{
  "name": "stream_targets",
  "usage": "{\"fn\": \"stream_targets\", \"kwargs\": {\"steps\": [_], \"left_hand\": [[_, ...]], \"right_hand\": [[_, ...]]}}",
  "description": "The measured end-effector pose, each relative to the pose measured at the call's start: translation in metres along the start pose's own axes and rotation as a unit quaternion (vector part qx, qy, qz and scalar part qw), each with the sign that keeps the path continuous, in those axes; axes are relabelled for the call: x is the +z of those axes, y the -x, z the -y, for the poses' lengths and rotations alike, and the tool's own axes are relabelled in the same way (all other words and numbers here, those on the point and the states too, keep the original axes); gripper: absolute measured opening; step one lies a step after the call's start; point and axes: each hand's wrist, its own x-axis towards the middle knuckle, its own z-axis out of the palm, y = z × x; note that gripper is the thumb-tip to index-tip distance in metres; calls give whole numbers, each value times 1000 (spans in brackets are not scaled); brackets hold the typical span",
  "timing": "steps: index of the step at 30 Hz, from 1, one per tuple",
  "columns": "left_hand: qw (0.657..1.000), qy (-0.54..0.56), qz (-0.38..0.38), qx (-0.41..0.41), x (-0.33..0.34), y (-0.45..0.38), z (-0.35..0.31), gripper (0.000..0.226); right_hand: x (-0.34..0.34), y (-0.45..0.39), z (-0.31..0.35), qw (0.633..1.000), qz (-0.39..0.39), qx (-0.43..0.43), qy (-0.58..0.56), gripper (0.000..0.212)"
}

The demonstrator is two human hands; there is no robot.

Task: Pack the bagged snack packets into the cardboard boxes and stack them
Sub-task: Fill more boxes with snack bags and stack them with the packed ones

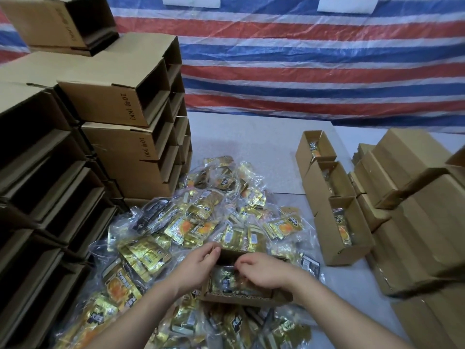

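Half done: three filled boxes (339, 230) waiting, left hand (198, 263) gripping open box (241, 298), right hand (261, 270) tucking bag (226, 279) in (big pile (201, 222) left).

The snack bags (201, 222) lie in a heap in the middle of the table (264, 147). Empty boxes (120, 102) are stacked on the left (very high). Three filled boxes (337, 215) stand in a row on the right.

Both forearms extended forward; left hand (198, 263) fingers curled, right hand (261, 272) fingers curled downward.
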Motion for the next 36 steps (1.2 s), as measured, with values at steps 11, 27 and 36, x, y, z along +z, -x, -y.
{"fn": "stream_targets", "kwargs": {"steps": [11,27,36], "left_hand": [[1000,-15,7,-18,-5,1,-7,24],[998,35,3,-48,-9,-7,-27,25],[986,133,-93,-36,50,5,-112,85]], "right_hand": [[-13,26,6,999,-24,-40,-6,20],[-30,-8,-13,970,-115,-32,210,17],[-72,61,-64,946,-316,75,27,28]]}}
